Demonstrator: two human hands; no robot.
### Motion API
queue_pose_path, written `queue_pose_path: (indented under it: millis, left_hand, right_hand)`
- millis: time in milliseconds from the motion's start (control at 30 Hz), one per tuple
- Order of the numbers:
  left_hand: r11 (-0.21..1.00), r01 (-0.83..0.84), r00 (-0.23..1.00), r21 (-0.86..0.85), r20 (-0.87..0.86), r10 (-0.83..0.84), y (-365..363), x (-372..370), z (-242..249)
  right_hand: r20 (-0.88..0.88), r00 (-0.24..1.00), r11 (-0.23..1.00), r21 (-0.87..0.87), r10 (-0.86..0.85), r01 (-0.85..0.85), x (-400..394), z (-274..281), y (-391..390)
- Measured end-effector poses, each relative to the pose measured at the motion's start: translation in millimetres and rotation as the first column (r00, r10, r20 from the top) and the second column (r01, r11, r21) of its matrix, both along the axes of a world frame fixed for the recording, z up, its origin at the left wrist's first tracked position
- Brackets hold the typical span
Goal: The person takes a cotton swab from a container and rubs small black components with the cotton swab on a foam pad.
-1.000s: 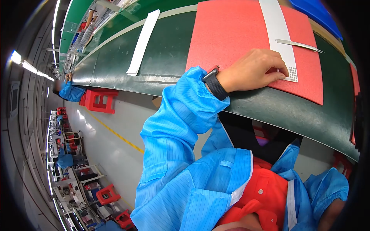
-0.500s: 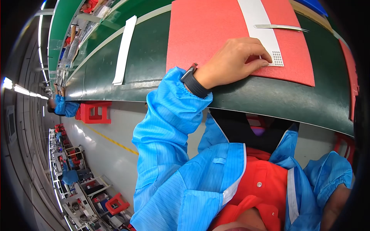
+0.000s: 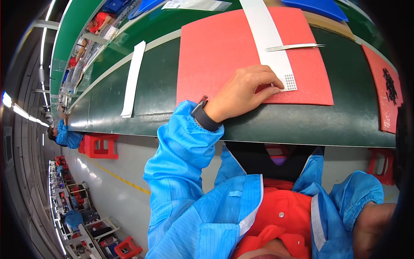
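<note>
Your tweezers (image 3: 295, 47) look like smooth, shiny metal, your white strip (image 3: 263, 30) papery, the red pad (image 3: 207, 52) matt, the green surface (image 3: 297, 126) glossy.

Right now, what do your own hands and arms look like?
The left hand is bare, with a dark watch strap at the wrist. The left sleeve is bright blue with thin dark stripes and a gathered cuff. The right sleeve is blue and gathered too; the right hand cannot be made out.
</note>
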State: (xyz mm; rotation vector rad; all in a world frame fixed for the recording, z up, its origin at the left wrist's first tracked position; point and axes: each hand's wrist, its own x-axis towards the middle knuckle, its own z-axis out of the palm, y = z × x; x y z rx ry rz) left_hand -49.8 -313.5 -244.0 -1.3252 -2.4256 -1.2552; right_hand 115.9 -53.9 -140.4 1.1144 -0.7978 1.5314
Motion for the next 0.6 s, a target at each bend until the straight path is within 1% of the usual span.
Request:
queue_pose_path:
  millis: [33, 67, 100, 133, 167, 200, 267, 300, 333, 367, 400, 467, 533, 600]
  left_hand:
    - [1.0, 0.004, 1.0, 0.023, -0.007, -0.004, 0, -1, 1]
    - [0.999, 0.014, 1.0, 0.052, -0.014, -0.014, 2, -1, 1]
    - [0.996, 0.039, 0.999, 0.082, -0.023, -0.037, 2, 0, 2]
    - [0.996, 0.02, 1.0, 0.082, -0.015, -0.018, -1, 1, 3]
    - [0.996, 0.014, 1.0, 0.084, -0.005, -0.014, 2, 1, 4]
    - [0.99, 0.07, 0.998, 0.125, -0.018, -0.068, 8, 5, 10]
    - [0.987, 0.077, 0.985, 0.141, 0.145, -0.098, 17, 18, 28]
    - [0.982, 0.11, 0.981, 0.153, 0.145, -0.132, 26, 23, 32]
    - [0.963, 0.13, 0.953, 0.237, 0.238, -0.187, 32, 29, 35]
    - [0.938, 0.134, 0.915, 0.32, 0.324, -0.241, 39, 34, 37]
    - [0.909, 0.123, 0.868, 0.398, 0.401, -0.293, 44, 37, 37]
    - [0.896, 0.125, 0.855, 0.425, 0.413, -0.315, 51, 39, 36]
    - [0.877, 0.116, 0.833, 0.467, 0.436, -0.342, 55, 40, 35]
    - [0.873, 0.117, 0.827, 0.473, 0.44, -0.349, 55, 39, 32]
  right_hand:
    - [0.008, 1.0, 1.0, -0.001, -0.004, 0.004, 1, -3, 3]
    - [0.166, 0.975, 0.988, 0.078, -0.145, 0.133, 1, -11, 5]
    - [0.301, 0.903, 0.947, 0.185, -0.308, 0.261, 3, -20, 7]
    - [0.399, 0.779, 0.871, 0.31, -0.483, 0.382, 6, -32, 11]
    - [0.388, 0.708, 0.794, 0.437, -0.59, 0.423, -6, -40, 10]
    - [0.349, 0.683, 0.73, 0.549, -0.642, 0.406, -28, -45, 3]
    - [0.317, 0.643, 0.64, 0.679, -0.697, 0.359, -60, -53, -5]
    - [0.331, 0.593, 0.618, 0.687, -0.734, 0.382, -67, -57, -11]
    - [0.348, 0.547, 0.601, 0.694, -0.762, 0.396, -69, -61, -14]
    - [0.345, 0.532, 0.59, 0.701, -0.773, 0.402, -67, -61, -15]
    - [0.311, 0.524, 0.553, 0.729, -0.793, 0.404, -66, -62, -15]
    - [0.246, 0.518, 0.487, 0.774, -0.82, 0.405, -66, -62, -15]
    - [0.24, 0.516, 0.482, 0.776, -0.822, 0.406, -67, -64, -16]
    - [0.232, 0.515, 0.473, 0.782, -0.825, 0.406, -67, -66, -17]
